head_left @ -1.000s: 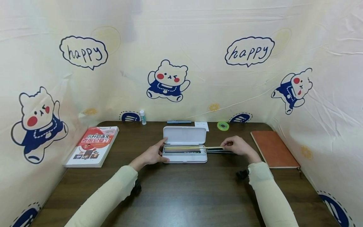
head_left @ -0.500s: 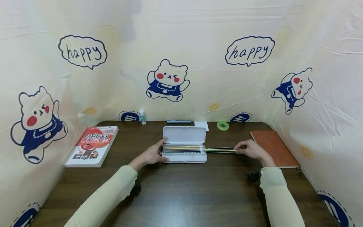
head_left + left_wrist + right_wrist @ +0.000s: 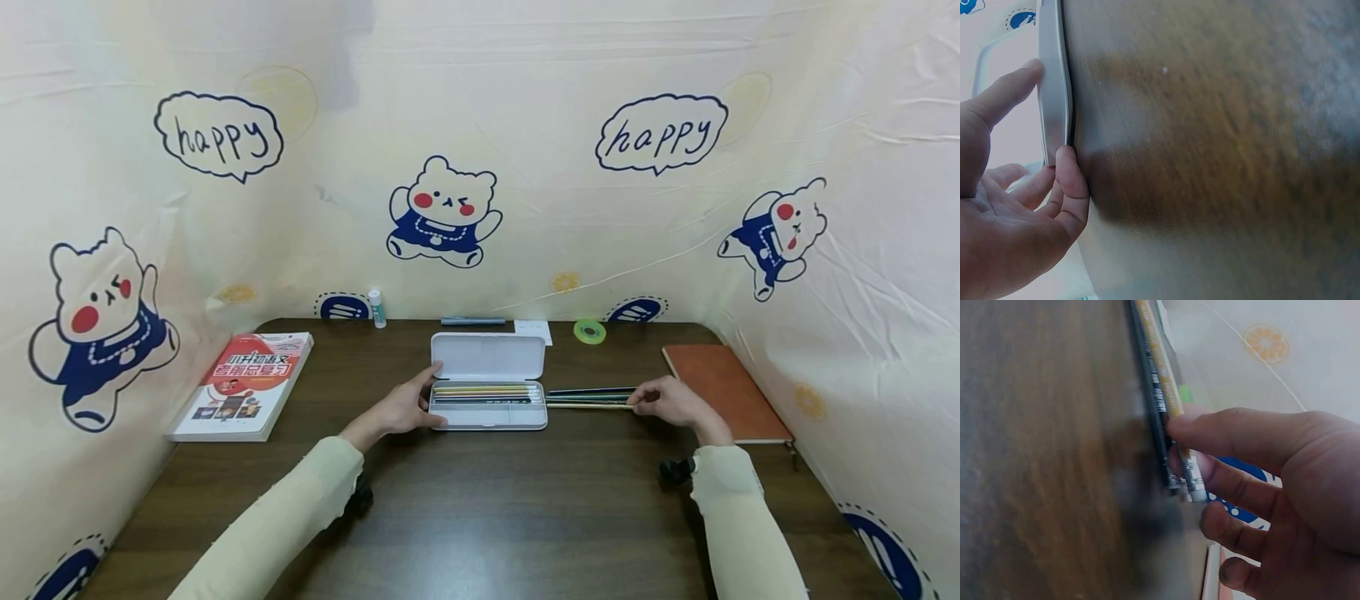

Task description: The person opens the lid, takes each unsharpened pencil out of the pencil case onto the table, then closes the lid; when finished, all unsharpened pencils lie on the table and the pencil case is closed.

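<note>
An open white pencil case (image 3: pixel 488 419) lies mid-table with its lid (image 3: pixel 487 357) folded back and several pencils (image 3: pixel 483 393) inside. My left hand (image 3: pixel 408 408) holds the case's left end, thumb (image 3: pixel 1071 181) on the near edge and index finger (image 3: pixel 1013 94) on the far side of the case (image 3: pixel 1054 94). Right of the case, a few pencils (image 3: pixel 588 398) lie on the table. My right hand (image 3: pixel 663 402) pinches the eraser end of a yellow pencil (image 3: pixel 1179 428) that lies against the dark pencils (image 3: pixel 1150 381).
A red-covered book (image 3: pixel 243 383) lies at the left and a brown notebook (image 3: pixel 723 392) at the right. Along the back edge stand a glue stick (image 3: pixel 377 308), a grey pen (image 3: pixel 472 321), a white card (image 3: pixel 534 331) and a green tape roll (image 3: pixel 589 332). Printed cloth walls close three sides.
My right hand has drawn the yellow pencil rightward out of the case and brought it down beside the dark pencils on the table. The left hand has stayed on the case.
</note>
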A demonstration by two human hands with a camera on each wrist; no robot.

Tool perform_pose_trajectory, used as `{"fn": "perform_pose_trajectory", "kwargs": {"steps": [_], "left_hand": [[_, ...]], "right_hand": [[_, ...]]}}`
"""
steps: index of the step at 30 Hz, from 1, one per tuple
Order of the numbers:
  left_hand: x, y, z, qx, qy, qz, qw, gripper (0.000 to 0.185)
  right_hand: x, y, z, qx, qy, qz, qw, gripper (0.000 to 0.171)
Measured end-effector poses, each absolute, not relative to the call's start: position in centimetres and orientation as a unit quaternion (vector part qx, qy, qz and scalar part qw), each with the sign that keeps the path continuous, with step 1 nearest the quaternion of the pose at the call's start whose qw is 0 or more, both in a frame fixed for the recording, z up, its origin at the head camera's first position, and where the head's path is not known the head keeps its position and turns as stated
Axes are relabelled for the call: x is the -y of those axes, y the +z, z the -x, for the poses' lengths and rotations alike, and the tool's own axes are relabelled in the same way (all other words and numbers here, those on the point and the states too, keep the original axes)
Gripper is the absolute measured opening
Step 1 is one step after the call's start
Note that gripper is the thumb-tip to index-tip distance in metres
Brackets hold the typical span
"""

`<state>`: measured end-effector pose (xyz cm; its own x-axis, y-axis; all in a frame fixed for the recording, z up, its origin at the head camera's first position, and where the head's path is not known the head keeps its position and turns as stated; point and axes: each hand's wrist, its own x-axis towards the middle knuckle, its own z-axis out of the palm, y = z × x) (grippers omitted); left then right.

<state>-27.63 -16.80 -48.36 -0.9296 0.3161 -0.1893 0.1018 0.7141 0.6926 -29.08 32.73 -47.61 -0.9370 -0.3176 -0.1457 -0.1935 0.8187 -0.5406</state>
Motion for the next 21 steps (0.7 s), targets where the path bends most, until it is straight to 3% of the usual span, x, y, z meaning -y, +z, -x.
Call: {"fn": "perform_pose_trajectory", "kwargs": {"steps": [13, 21], "left_hand": [[16.9, -48.3, 27.6, -0.913, 0.36, -0.115, 0.151, 0.105], [16.8, -48.3, 27.5, -0.913, 0.36, -0.116, 0.151, 0.105]], "right_hand": [[-32.1, -47.8, 29.4, -0.952, -0.264, 0.116, 0.106, 0.012], [-30.5, -46.8, 29.7, -0.948, -0.27, 0.149, 0.084, 0.013]]}}
